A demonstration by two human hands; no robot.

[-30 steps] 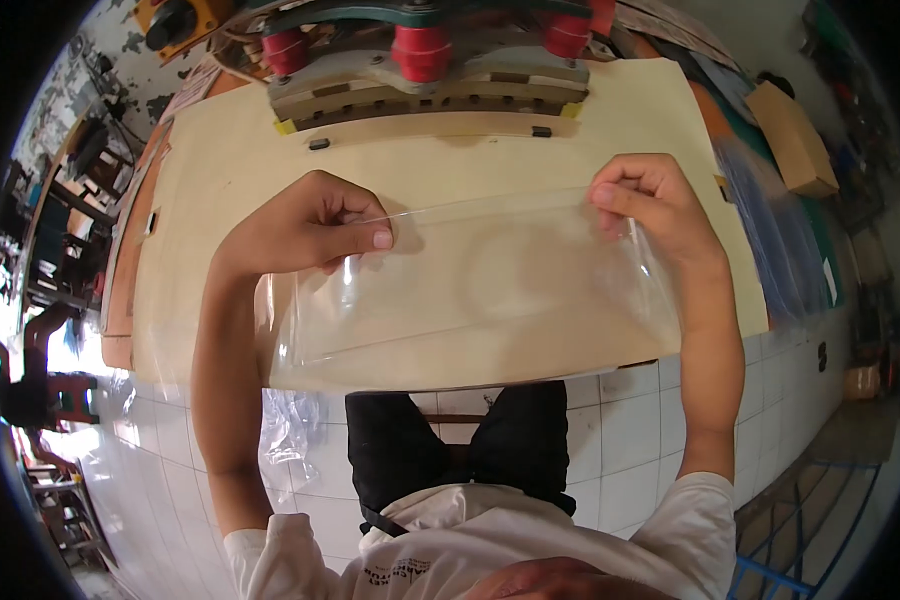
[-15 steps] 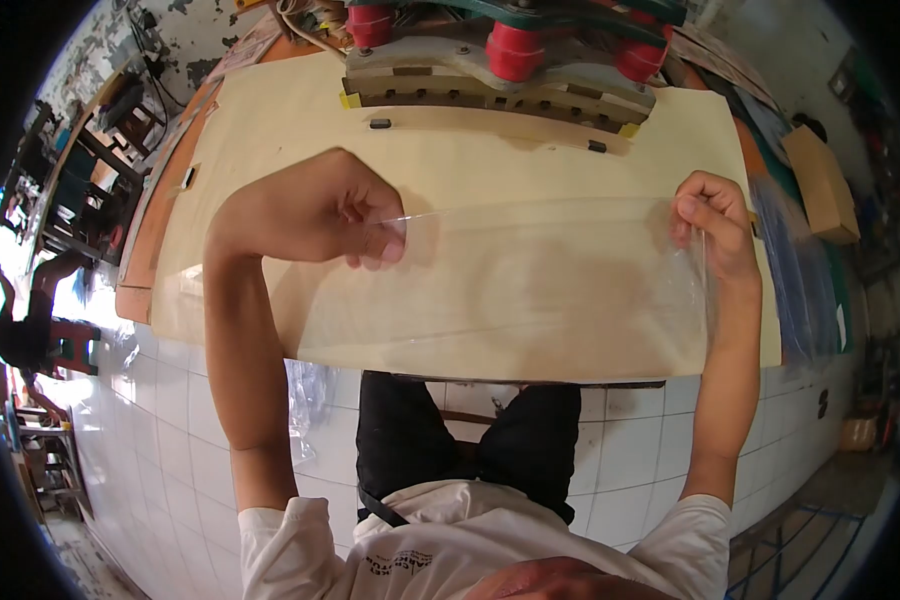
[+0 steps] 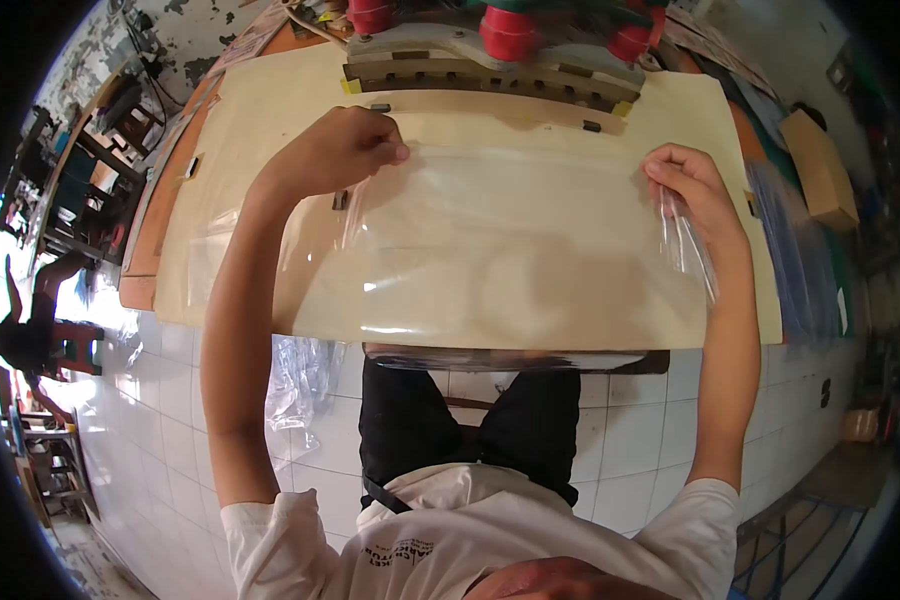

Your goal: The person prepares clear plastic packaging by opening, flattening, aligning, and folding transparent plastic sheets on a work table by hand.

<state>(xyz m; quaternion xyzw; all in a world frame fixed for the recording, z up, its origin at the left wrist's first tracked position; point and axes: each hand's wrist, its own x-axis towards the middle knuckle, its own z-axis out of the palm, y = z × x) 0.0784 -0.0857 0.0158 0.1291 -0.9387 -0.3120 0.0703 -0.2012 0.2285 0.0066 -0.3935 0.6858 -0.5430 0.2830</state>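
Left hand [image 3: 348, 150] pinching the far left corner of a clear plastic sheet [image 3: 530, 260]; right hand [image 3: 688, 185] pinching the far right. Sheet spans between them and bodyward, over cream board [image 3: 195, 190] on the counter [image 3: 138, 292]. Wide grip presumably holds limp film flat. Small black block [image 3: 380, 107] just beyond left hand, perhaps an edge stop. Cardboard box [image 3: 818, 172] right of right hand; contents hidden.

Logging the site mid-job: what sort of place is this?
Probably a workshop working with plastic: a bulky grey-and-red metal machine at the back of a cream-covered worktable, a clear plastic sheet in front of it, and bluish clear plastic film at the table's right edge.
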